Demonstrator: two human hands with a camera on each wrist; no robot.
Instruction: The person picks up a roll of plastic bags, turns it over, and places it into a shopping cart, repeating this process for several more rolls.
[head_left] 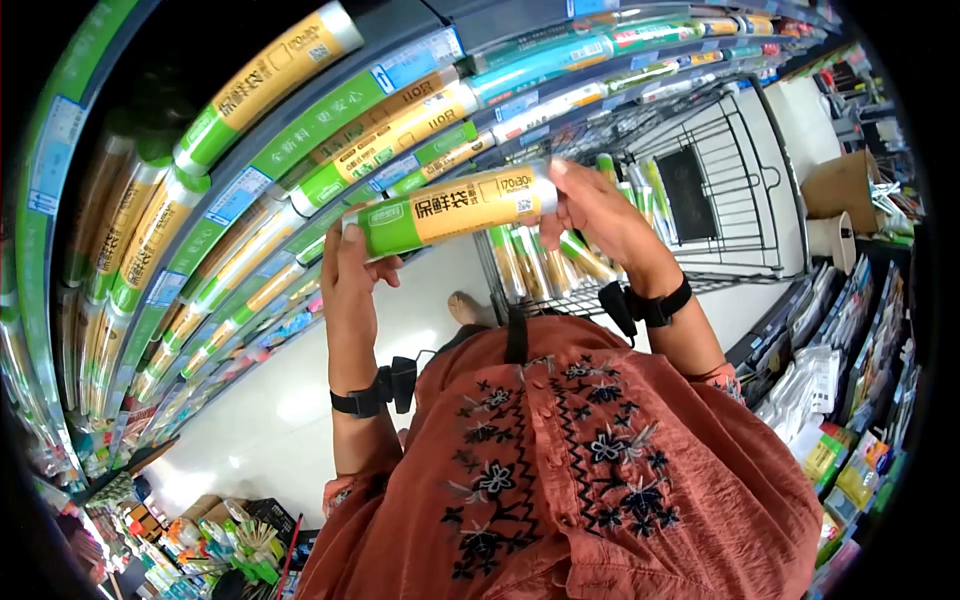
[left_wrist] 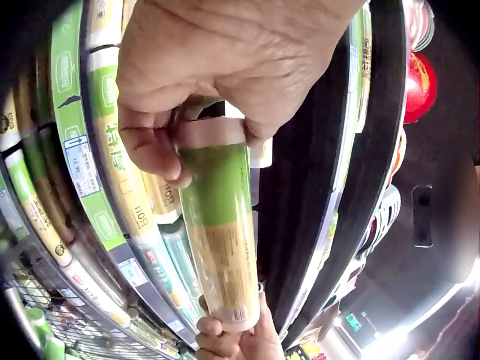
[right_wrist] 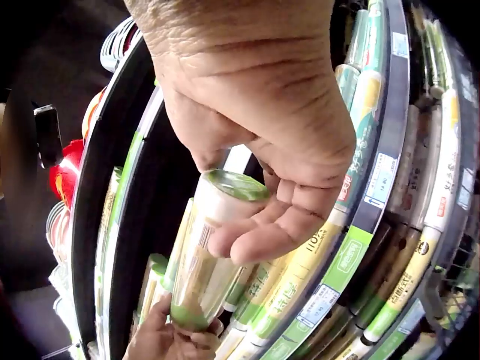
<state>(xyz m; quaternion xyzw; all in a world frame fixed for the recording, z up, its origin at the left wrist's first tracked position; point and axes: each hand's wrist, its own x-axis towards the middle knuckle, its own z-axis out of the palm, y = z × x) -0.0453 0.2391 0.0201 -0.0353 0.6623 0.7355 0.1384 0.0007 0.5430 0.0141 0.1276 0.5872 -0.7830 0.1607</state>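
Between both hands, level across the front of the body, is a green and yellow roll of food storage bags (head_left: pixel 455 212) in clear wrap. My left hand (head_left: pixel 350 285) grips its green end, thumb against the edge. At the other end, my right hand (head_left: pixel 610 220) holds the roll between thumb and fingers. The left wrist view shows the left hand (left_wrist: pixel 225 60) pinching the near end of the roll (left_wrist: pixel 219 225). In the right wrist view, fingers of the right hand (right_wrist: pixel 255 105) curl beside the pale end with its green disc.
Shelves with green price strips (head_left: pixel 310 135) hold stacked rolls (head_left: pixel 265 85) on the left and ahead. A wire shopping cart (head_left: pixel 790 190) stands ahead to the right, with several similar rolls (head_left: pixel 525 262) inside. Packaged goods (head_left: pixel 800 390) line the right side; pale floor (head_left: pixel 270 390) shows below left.
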